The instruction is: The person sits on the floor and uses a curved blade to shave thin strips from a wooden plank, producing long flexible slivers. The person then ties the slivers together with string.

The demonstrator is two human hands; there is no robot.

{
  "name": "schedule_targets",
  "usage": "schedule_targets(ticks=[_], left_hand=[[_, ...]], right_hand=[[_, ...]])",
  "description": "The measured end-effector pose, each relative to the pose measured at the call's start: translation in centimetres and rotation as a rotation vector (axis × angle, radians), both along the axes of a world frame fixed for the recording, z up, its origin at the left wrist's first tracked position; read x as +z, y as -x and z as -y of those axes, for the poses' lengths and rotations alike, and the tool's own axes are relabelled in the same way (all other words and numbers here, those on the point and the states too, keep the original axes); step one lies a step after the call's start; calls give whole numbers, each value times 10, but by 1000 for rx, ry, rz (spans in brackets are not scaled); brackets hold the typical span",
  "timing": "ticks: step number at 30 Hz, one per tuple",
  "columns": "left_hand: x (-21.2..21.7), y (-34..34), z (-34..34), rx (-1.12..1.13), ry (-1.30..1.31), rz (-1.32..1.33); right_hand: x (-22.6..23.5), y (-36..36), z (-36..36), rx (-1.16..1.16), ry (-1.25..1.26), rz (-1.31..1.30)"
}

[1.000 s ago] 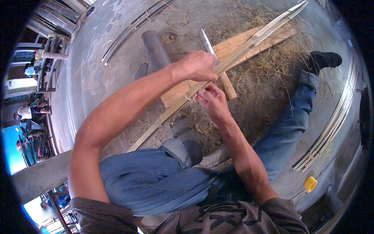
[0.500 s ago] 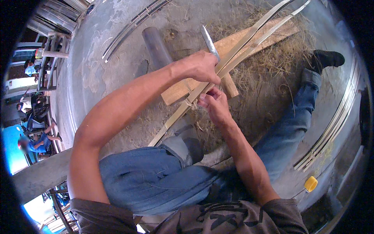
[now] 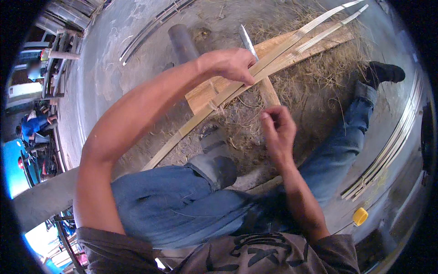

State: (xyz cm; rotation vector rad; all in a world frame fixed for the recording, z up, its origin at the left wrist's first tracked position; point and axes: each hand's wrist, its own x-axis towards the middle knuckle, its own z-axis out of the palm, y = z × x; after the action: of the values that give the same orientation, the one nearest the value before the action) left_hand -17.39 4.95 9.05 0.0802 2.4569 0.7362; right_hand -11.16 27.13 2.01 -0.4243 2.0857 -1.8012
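My left hand (image 3: 236,66) is closed around a pair of long, flat bamboo strips (image 3: 278,51) that slant from near my knee to the upper right, where their ends spread apart. A thin tie (image 3: 216,108) wraps the strips just below that hand. Under the strips lies a knife (image 3: 270,92), its blade pointing away and its wooden handle toward me. Close to the handle's end is my right hand (image 3: 279,130), apart from the strips. Its fingers are curled toward the thumb; what they hold, if anything, I cannot make out.
A wooden board (image 3: 315,44) lies beneath the strips among fibre shavings (image 3: 319,73). A dark cylinder (image 3: 182,43) is beyond my left forearm. More strips (image 3: 388,150) lie at right, near a yellow cup-like object (image 3: 360,216). Dark strips (image 3: 153,32) lie far left. People sit in the left background.
My right hand has moved away from the tie, toward me and to the right. The strips have shifted slightly down and left with my left hand still on them.
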Motion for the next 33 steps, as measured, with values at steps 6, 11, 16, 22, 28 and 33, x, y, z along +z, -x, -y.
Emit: schedule_targets(ticks=[6, 11, 16, 22, 28, 33], left_hand=[[2, -1, -2, -36, 131, 18], [-24, -3, -10, -181, 183, -162], [-24, -10, -23, -270, 294, -172], [-15, -7, -41, -260, 342, 55], [4, -6, -52, -252, 368, 17], [-11, -9, -34, -164, 266, 9]], right_hand=[[77, 64, 32, 66, 5, -348], [95, 133, 146, 782, -3, -551], [64, 128, 207, 1566, -265, -264], [44, 129, 212, 1837, -1010, -470], [59, 134, 199, 1631, -1199, -378], [35, 139, 137, 469, -169, -625]])
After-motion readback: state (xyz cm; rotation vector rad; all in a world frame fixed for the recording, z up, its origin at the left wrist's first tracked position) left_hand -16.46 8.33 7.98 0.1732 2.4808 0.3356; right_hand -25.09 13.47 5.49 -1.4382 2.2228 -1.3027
